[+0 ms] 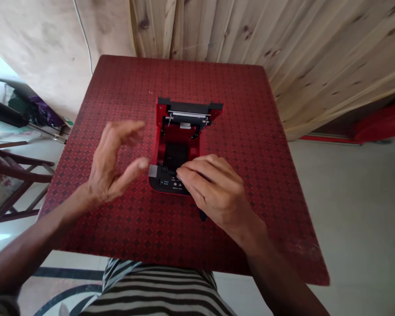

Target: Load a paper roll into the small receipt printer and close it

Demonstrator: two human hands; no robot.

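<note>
One spread left hand [105, 153] hung beside the open printer [179, 136] on the red table [250, 131]. Its shell looked light, stiff, best held by the sides. The right hand's [219, 186] fingertips bunched together at its front panel [167, 182], around what I couldn't tell.

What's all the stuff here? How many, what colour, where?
table: 1, red, centre
device: 1, red-black, mid-table
small piece: 1, black, near device
backdrop: 1, tan, behind table
wall: 1, beige, upper left
cable: 1, white, upper left
chair: 1, brown, left
rod: 1, black, left
cloths: several, mixed, left
unclear shape: 1, red, right
floor: 1, grey, right
garment: 1, striped, bottom
left hand: 1, left of device
right hand: 1, at device
</note>
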